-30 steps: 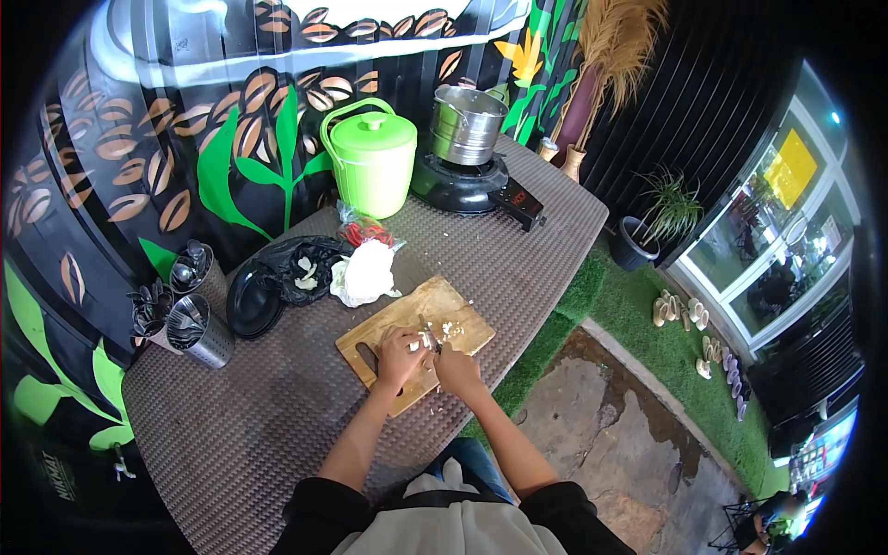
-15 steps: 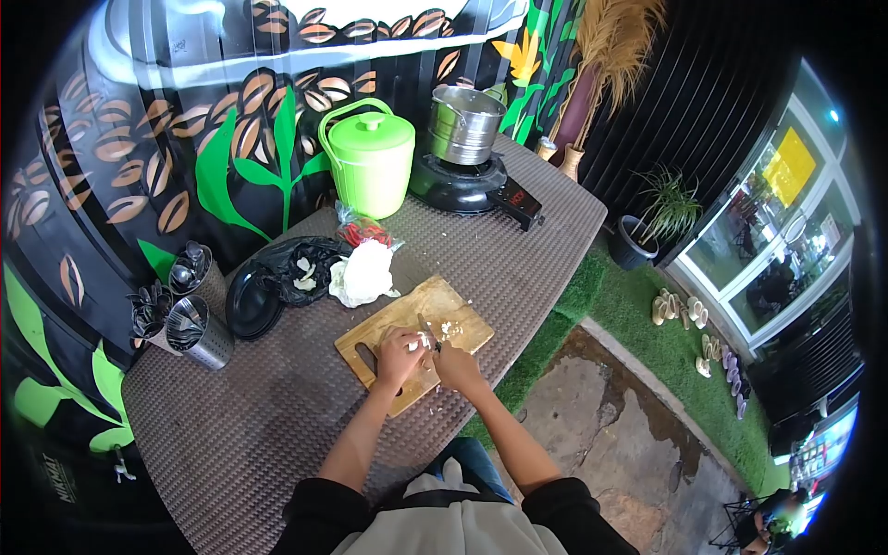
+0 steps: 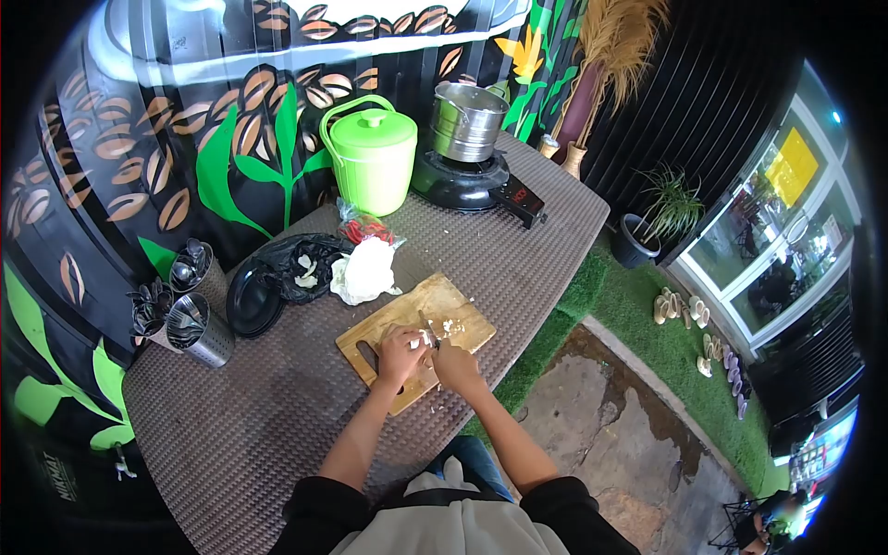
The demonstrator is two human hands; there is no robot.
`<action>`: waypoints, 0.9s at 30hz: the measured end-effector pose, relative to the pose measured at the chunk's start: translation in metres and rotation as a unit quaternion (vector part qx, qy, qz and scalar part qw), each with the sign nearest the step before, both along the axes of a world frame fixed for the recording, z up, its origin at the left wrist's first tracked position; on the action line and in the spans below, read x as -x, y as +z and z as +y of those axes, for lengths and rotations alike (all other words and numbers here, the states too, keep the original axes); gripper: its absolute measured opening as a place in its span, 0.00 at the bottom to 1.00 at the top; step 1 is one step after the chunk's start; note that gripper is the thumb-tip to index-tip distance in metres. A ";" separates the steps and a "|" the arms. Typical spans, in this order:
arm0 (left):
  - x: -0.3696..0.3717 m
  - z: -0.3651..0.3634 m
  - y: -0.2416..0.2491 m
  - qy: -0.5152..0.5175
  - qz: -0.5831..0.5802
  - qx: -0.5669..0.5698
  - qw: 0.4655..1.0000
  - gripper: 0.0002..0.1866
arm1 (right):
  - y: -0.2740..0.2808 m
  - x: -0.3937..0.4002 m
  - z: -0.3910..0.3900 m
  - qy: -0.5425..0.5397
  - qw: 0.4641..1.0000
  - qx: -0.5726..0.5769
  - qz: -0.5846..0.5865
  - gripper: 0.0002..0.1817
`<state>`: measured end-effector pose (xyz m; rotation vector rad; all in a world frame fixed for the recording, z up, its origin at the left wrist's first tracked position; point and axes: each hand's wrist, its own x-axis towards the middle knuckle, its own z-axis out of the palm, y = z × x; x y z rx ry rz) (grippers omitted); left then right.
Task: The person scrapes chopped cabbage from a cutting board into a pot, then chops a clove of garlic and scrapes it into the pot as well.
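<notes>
A wooden cutting board (image 3: 379, 326) with a handle slot lies near the table's front edge. My left hand (image 3: 401, 355) is closed on a small white piece of food (image 3: 425, 339) at the middle of the board. Close beside it on the right, my right hand (image 3: 455, 366) is wrapped round the handle of a knife (image 3: 427, 324), whose blade points away from me next to the white piece. Small white chopped bits (image 3: 451, 326) lie on the board right of the blade. My fingers partly hide the piece and the knife handle.
Behind the board are a crumpled white bag (image 3: 366, 272), a black plastic bag (image 3: 301, 268), black plates (image 3: 252, 301) and a bag of red items (image 3: 361, 228). Cutlery holders (image 3: 205, 335) stand left. A green bucket (image 3: 373, 162) and a pot (image 3: 468, 125) on a stove (image 3: 460, 182) stand at the back.
</notes>
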<state>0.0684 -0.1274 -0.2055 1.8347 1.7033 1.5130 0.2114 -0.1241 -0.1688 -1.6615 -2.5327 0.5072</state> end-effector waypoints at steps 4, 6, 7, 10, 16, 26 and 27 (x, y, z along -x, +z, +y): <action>-0.001 0.003 -0.005 0.004 0.003 -0.010 1.000 0.05 | 0.004 0.008 -0.029 -0.072 0.997 0.015 0.001 0.16; -0.001 0.003 -0.006 0.001 -0.005 -0.015 1.000 0.05 | -0.011 0.017 -0.036 -0.089 0.996 0.000 -0.003 0.16; 0.000 0.003 -0.006 -0.003 -0.012 -0.021 1.000 0.05 | -0.017 0.019 -0.037 -0.108 0.994 -0.017 -0.006 0.16; 0.001 0.002 -0.006 -0.004 -0.013 -0.011 1.000 0.06 | -0.011 0.018 -0.020 -0.084 0.996 -0.010 -0.024 0.16; 0.001 0.004 -0.011 -0.004 -0.014 -0.003 1.000 0.06 | 0.029 0.005 -0.009 0.025 0.999 0.001 -0.022 0.16; 0.000 0.002 -0.008 -0.012 -0.049 -0.009 0.999 0.05 | 0.001 0.019 -0.022 -0.100 0.995 -0.007 0.000 0.15; 0.000 0.002 -0.008 -0.011 -0.036 -0.005 0.999 0.05 | 0.003 0.014 -0.014 -0.102 0.995 -0.008 0.001 0.15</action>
